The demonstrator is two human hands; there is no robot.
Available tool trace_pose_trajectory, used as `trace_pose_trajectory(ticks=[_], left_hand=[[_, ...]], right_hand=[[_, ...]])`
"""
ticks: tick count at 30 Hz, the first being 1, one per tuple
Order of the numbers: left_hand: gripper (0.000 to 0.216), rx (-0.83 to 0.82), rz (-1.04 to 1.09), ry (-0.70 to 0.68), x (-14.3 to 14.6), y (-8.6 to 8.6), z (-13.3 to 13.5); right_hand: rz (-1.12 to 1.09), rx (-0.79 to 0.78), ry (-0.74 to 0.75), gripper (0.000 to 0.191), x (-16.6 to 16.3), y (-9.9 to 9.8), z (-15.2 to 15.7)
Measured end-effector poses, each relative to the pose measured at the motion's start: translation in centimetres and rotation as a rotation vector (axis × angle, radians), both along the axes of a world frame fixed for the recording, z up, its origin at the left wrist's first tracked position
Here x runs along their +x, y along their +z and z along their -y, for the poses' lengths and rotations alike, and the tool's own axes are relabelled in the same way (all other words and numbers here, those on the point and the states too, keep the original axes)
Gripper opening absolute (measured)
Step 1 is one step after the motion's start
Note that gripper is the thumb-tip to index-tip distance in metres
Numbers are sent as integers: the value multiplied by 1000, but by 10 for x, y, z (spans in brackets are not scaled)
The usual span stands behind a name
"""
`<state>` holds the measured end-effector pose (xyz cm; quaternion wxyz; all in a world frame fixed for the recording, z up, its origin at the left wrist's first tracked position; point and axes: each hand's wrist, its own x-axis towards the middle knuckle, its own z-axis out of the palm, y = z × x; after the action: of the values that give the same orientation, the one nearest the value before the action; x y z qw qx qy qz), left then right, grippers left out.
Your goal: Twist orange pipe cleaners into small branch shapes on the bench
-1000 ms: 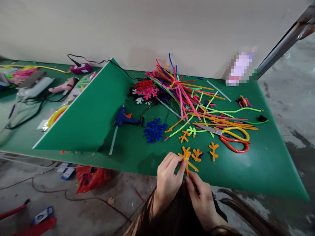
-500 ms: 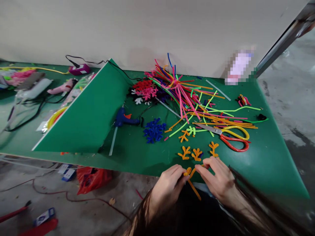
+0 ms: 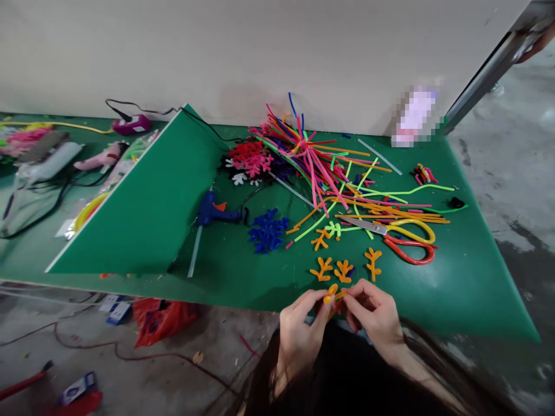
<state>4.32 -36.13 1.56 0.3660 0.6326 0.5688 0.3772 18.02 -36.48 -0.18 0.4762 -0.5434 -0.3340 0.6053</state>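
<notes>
Near edge of green worktable [image 3: 459,289] at bottom center, open room to lower right, left hand [image 3: 301,329] and right hand [image 3: 373,309] raised, both pinching orange pipe-cleaner sprig [image 3: 332,293]

Loud pipe cleaner colours all over a green table mat [image 3: 468,283]

The pipe cleaner bit [image 3: 332,294] up front is plain orange, same as the three branchy shapes [image 3: 321,268] next to it, while the big pile of pipe cleaners [image 3: 312,162] mixes pink, orange, lime, blue and purple. The scissors [image 3: 410,242] have one red handle loop and one yellow, the glue gun [image 3: 211,211] is dark blue with an orange trigger, the felt bits [image 3: 267,231] are bright blue, the flower shapes [image 3: 251,163] are red and pink, and the plastic bag [image 3: 160,321] on the floor is red.
</notes>
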Motion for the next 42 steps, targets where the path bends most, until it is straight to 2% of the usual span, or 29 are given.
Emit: trace_pose_trajectory(ticks=[5, 9, 12, 16, 18, 20, 22, 24, 28, 32, 34, 38, 40, 42], left_hand=[[10, 53, -13, 82, 3, 3, -4], [10, 83, -13, 98, 12, 2, -1], [14, 82, -2, 103, 19, 1, 3], [17, 38, 6, 73, 22, -3, 7], [15, 51, 26, 62, 18, -5, 8], [15, 14, 62, 72, 11, -6, 5], [18, -123, 117, 84, 3, -5, 0], [25, -300, 192, 59, -4, -2, -5], [32, -497, 309, -44, -10, 3, -9], [34, -553, 330, -104, -7, 4, -8], [34, -560, 333, -150, -5, 4, -8], [29, -505, 265, -211, -1, 5, -8], [25, -397, 185, -245, 0, 4, -6], [20, -213, 112, -277, 1, 1, -3]], right_hand=[[37, 67, -68, 23, -7, 9, 1], [282, 243, -131, 20, -10, 15, -3], [490, 390, -195, 20, -15, 12, -3], [582, 409, -232, 23, -17, 6, -1], [556, 394, -135, 24, -11, 7, -3], [519, 418, 97, 21, 0, 10, -9], [512, 489, 337, 9, 13, 15, -16], [594, 637, 469, 15, 25, 19, -23], [888, 1019, 526, 18, 37, 21, -28], [1034, 1174, 547, 18, 41, 21, -29], [1018, 1175, 605, 19, 44, 21, -29], [946, 1077, 650, 22, 50, 24, -26], [905, 1035, 670, 25, 51, 26, -23], [823, 946, 704, 29, 52, 27, -22]])
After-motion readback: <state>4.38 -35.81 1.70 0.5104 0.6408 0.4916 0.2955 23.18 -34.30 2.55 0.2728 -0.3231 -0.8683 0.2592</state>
